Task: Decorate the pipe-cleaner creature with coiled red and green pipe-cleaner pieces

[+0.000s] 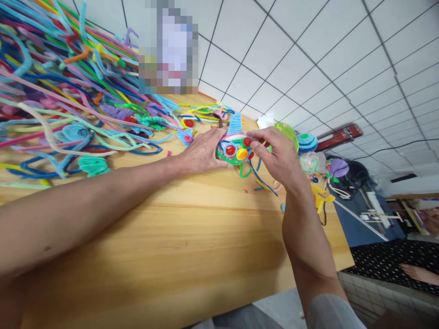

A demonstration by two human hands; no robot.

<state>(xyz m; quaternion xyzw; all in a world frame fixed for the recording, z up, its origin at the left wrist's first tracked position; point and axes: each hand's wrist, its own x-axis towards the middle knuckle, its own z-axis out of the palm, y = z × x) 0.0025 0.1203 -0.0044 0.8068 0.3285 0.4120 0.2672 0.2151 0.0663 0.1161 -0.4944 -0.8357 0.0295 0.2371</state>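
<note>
A small figure made of pipe cleaners (pixel 236 147) stands on the wooden table, with round red eyes, a yellow nose and a pointed light-blue piece on top. My left hand (pixel 206 148) is wrapped round its left side, thumb in front. At its right eye, my right hand (pixel 276 153) has thumb and forefinger close together by the red ball (pixel 246 141). Whether those fingertips hold a small part cannot be made out. A green loop (pixel 245 171) and a dark blue strand hang below the figure.
A big tangle of coloured pipe cleaners (pixel 85 91) covers the table's left side. To the right are a light-blue disc (pixel 306 141), a clear plastic container (pixel 312 162) and a yellow piece (pixel 322 197). A tiled wall (pixel 274 55) rises behind. A person's foot (pixel 420 274) shows far right.
</note>
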